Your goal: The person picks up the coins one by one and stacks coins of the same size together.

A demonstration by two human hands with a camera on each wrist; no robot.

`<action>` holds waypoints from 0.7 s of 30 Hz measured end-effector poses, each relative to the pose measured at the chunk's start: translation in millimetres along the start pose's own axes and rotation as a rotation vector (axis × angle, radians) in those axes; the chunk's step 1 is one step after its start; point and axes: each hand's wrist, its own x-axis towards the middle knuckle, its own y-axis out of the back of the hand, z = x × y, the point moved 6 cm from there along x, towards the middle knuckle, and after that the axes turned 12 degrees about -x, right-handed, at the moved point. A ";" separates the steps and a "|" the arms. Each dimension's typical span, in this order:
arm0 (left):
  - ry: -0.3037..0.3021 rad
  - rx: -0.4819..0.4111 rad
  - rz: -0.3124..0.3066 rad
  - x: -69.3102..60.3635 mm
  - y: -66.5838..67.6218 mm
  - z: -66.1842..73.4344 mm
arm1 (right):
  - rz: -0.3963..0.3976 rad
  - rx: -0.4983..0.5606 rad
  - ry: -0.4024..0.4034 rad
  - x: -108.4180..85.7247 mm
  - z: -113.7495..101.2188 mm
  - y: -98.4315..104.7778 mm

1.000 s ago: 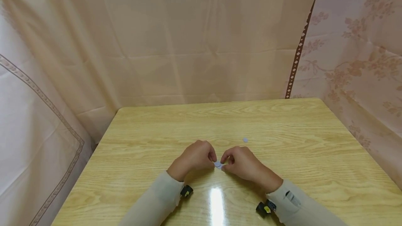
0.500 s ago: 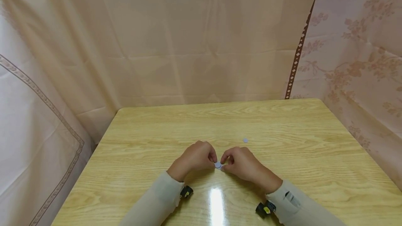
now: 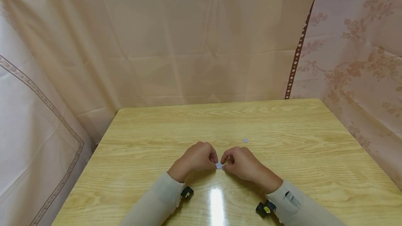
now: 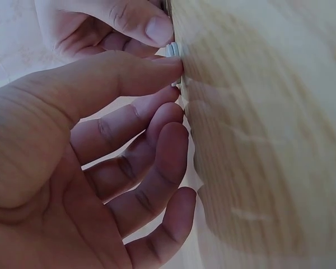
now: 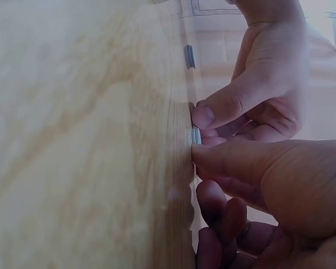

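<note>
Near the middle of the light wood-grain table (image 3: 157, 125), toward the person's side, a small stack of thin, round, pale blue-grey discs (image 3: 219, 165) lies flat between the two hands. Both wrist views show the stack edge-on with at least two layers; the exact count cannot be read. The left hand (image 3: 198, 156) is positioned at the left side of the stack and pinches it between thumb and index finger; its remaining fingers are bent, tips close to the table surface. The right hand (image 3: 243, 161) is positioned at the right side and likewise pinches the stack between thumb and index finger; its remaining fingers are curled.

A single round, pale blue-grey disc (image 3: 245, 140) lies flat on the table beyond the right hand, apart from the stack.

Each forearm is covered by a long cream fabric sleeve (image 3: 154, 198). A small black wrist unit with a yellow mark (image 3: 187, 192) is mounted at each cuff. A bright, elongated light reflection (image 3: 216, 206) appears on the near part of the table, between the forearms.

Behind the table hangs a creased beige cloth (image 3: 201, 37). At the right is a pinkish cloth with a floral print (image 3: 361, 44); at the left, a whitish cloth with a patterned band (image 3: 31, 132).
</note>
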 end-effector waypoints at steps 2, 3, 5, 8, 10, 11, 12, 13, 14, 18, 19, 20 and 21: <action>-0.005 0.008 0.002 0.2 -0.6 0.2 | 0.008 -0.005 -0.001 0.6 0.1 -0.6; -0.005 0.011 0.003 0.4 -0.8 -0.1 | 0.012 -0.008 0.000 0.8 0.2 -0.9; -0.003 0.015 0.005 0.5 -0.8 -0.3 | 0.016 -0.008 0.000 1.3 0.4 -1.3; -0.001 0.016 0.005 0.5 -0.8 -0.5 | 0.018 -0.006 0.000 1.4 0.3 -1.3; 0.000 0.021 0.006 0.3 -0.6 -0.4 | 0.020 -0.003 0.002 1.3 0.3 -1.1; 0.000 0.022 0.006 0.0 -0.4 -0.2 | 0.020 -0.004 0.003 1.3 0.1 -1.0; -0.002 0.023 0.006 -0.1 -0.4 -0.2 | 0.020 -0.005 0.003 1.3 0.0 -1.0; -0.002 0.021 0.005 -0.4 -0.2 0.0 | 0.020 -0.006 0.003 1.4 -0.1 -0.9; 0.000 0.018 0.004 -0.7 0.0 0.2 | 0.018 -0.005 0.003 1.3 -0.2 -0.9; -0.001 0.000 -0.004 -0.4 -0.8 0.0 | 0.020 -0.009 0.000 1.7 -0.6 -0.9; -0.001 0.000 -0.004 -0.3 -1.0 0.0 | 0.020 -0.009 0.001 1.8 -0.8 -1.1; 0.000 0.001 -0.004 -0.1 -1.1 -0.3 | 0.022 -0.011 0.005 2.0 -1.3 -1.1; -0.001 0.003 -0.002 0.1 -1.2 -0.6 | 0.025 -0.011 0.010 2.3 -2.0 -1.1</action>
